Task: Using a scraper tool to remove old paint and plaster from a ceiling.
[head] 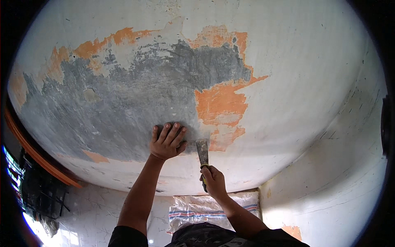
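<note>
My right hand (213, 180) grips the black and yellow handle of a putty knife (202, 151). Its broad metal blade points up the wall, with its edge at the border between bare grey plaster and white paint. To the left, my left hand (167, 142) rests palm down on the wall with its fingers spread. Around both hands the wall (123, 102) shows a large grey stripped area. Ragged orange paint (220, 103) borders it on the right and along the top, with white paint (293, 102) beyond.
A side wall (336, 185) meets this one at a corner on the right. Below lies a pale veined tile floor (101, 210), with a woven plastic sack (213, 207) near the wall's foot. An orange frame edge (40, 157) and dark items (43, 185) stand at the left.
</note>
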`<state>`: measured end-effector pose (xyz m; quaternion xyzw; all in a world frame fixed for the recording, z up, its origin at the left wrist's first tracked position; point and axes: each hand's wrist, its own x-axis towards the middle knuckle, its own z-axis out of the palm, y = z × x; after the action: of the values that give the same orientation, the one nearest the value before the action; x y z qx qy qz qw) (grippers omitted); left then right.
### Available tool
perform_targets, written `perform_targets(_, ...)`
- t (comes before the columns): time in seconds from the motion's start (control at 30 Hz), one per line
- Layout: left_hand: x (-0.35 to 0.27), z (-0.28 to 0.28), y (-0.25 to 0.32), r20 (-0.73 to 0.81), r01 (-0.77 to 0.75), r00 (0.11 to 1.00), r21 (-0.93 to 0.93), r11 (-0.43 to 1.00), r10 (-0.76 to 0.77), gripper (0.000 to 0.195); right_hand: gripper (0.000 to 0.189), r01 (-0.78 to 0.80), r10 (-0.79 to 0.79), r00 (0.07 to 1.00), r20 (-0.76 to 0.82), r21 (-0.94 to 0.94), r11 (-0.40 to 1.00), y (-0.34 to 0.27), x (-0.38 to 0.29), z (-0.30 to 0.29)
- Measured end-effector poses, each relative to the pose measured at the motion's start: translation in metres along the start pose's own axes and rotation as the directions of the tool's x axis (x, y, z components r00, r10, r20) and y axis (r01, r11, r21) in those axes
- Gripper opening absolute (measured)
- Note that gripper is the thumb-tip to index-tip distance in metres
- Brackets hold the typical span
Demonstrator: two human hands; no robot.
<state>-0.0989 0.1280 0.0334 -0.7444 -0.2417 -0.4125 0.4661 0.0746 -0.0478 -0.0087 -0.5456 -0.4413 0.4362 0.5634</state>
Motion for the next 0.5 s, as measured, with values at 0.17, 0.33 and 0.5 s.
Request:
perform_targets(0.17,-0.003,-0.001,0.000,0.003,0.004,1.000,-0.005,1.000,-0.004,0.056,0.030,-0.073,0.066,0.996,0.052,0.148,0.986,-0.025,0.001,0.005)
perform_targets(0.33,0.000,0.001,0.001,0.008,0.007,1.000,0.014,1.000,-0.007,0.056,0.029,0.001,0.000,1.000,-0.006,0.041,0.999,0.017,0.001,-0.002)
perform_targets(0.5,-0.001,-0.001,-0.002,-0.011,0.003,1.000,0.011,1.000,-0.003,0.056,0.032,0.035,-0.038,0.999,0.035,0.069,0.997,-0.034,0.014,-0.001)
